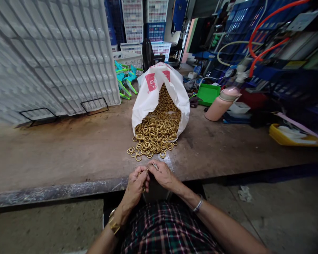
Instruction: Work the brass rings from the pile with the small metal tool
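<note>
My left hand (137,181) is closed around brass-coloured rings, partly hidden by its fingers, at the table's front edge. Touching it at the fingertips is my right hand (163,175), pinching a small, thin greyish metal piece (155,165) whose kind I cannot make out. Just beyond both hands, a heap of brass-coloured rings (155,135) spills out of a white plastic bag (145,97) with red print. The bag lies on its side, its mouth towards me. A few loose rings (132,152) lie to the left of the heap.
The brown table (95,151) bears stacked white moulded trays (69,53) at left, held by black wire stands (95,106). Teal and green hangers (127,79) lie behind. To the right are a pink bottle (219,105), a green tray (208,94) and a yellow tray (286,138).
</note>
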{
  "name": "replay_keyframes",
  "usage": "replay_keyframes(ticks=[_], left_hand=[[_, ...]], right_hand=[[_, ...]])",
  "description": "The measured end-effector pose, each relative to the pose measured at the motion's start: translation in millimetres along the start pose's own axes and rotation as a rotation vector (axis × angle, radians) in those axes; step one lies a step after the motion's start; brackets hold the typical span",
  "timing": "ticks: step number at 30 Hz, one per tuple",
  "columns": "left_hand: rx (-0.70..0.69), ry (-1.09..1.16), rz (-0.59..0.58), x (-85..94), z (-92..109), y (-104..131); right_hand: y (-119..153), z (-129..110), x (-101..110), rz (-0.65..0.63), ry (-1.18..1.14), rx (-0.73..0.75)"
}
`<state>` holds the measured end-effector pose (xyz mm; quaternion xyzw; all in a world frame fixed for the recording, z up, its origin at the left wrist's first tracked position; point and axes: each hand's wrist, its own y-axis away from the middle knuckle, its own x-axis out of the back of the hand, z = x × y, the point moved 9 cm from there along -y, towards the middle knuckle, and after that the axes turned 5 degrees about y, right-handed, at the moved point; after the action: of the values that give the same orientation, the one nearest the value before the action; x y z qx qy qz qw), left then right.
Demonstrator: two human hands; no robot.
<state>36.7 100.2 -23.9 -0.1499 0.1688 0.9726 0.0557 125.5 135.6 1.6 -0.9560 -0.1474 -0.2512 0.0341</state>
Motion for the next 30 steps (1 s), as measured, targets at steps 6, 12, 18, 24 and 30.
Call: replay_keyframes(ticks=[6,12,18,24,30], left_hand=[[-0.002,0.021,-0.008,1.4,-2,3],[-0.03,0.045,0.023,2.8,-1,5],[-0.029,0.014,0.052,5.2,-2,6],[-0.037,-0.03,0.064,4.7,-1,9],[-0.098,-0.122,0.059,3.6,6,14]], right_hand=[[-4,3,7,0.043,0.066,-0.013],[4,-2,-2,-0.024,0.547,0.152],[12,-4,-17,-0.148,0.706,0.154],[13,-4,-18,-0.19,0.788,0.104],[11,-1,-18,-0.223,0.867,0.048]])
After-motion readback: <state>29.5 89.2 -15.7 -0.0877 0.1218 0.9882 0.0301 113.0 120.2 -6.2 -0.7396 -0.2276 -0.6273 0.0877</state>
